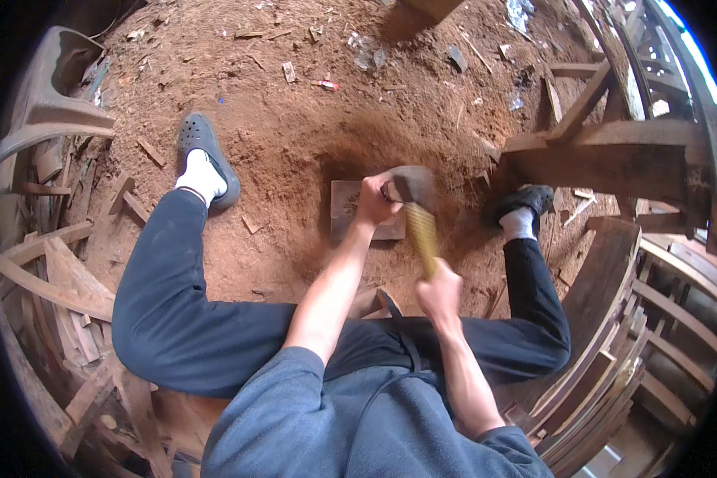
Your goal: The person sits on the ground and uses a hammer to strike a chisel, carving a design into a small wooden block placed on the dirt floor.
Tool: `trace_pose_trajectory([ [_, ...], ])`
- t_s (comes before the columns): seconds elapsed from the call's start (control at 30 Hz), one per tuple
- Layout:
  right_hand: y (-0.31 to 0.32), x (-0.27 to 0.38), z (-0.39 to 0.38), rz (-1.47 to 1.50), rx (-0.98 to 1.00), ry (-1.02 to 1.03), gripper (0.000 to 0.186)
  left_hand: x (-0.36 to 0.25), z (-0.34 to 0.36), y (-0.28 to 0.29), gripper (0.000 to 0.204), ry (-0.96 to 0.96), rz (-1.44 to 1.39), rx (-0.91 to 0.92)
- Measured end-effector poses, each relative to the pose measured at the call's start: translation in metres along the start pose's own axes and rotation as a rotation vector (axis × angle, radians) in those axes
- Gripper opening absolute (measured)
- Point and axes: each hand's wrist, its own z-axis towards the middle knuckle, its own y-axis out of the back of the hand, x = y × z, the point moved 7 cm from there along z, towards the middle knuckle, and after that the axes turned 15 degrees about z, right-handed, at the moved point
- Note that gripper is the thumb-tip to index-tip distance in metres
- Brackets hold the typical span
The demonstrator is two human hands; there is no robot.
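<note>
My right hand point(440, 290) is closed around the yellow handle point(421, 237) of a tool with a broad grey metal head point(414, 185). That head is smeared by motion, so I cannot tell whether it is a hatchet or a hammer. Right beside the head, my left hand point(377, 201) is closed around a small piece with a dark end, mostly hidden by the fingers. Below both hands a square wooden block point(345, 219) lies sunk in the sawdust, its top marked near the middle.
Sawdust and wood chips point(295, 159) cover the ground. A wooden bench point(613, 163) stands at right. Stacked boards point(597, 287) lie at lower right, and scrap wood point(64, 279) is piled at left beside a chair point(56, 95). My feet in dark clogs point(201, 143) are spread apart.
</note>
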Motion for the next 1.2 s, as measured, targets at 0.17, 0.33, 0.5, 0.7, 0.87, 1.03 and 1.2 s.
trace_pose_trajectory([
  [0.17, 0.062, 0.013, -0.019, 0.354, -0.025, 0.086, 0.01, 0.002, 0.004, -0.005, 0.013, -0.085, -0.129, 0.006],
  [0.33, 0.138, 0.031, -0.048, 1.166, -0.224, 0.353, 0.03, 0.007, -0.008, -0.005, 0.016, -0.007, -0.018, -0.001],
  [0.5, 0.022, 0.004, -0.005, 0.15, -0.126, -0.005, 0.014, 0.002, -0.007, -0.001, 0.013, -0.006, -0.027, -0.029],
  [0.7, 0.082, 0.013, -0.002, 0.377, -0.071, -0.007, 0.013, 0.003, -0.002, -0.004, 0.018, -0.02, -0.131, 0.003],
  [0.87, 0.136, 0.036, -0.039, 1.09, -0.279, 0.27, 0.019, 0.009, -0.01, -0.005, 0.017, 0.029, 0.027, 0.02],
  [1.03, 0.008, -0.003, -0.003, 0.083, -0.002, -0.121, 0.014, -0.011, 0.001, 0.001, 0.013, -0.166, 0.056, -0.043],
  [1.2, -0.001, -0.031, 0.0, 0.358, 0.063, -0.161, 0.011, 0.001, 0.005, -0.006, 0.018, 0.046, -0.052, 0.1],
])
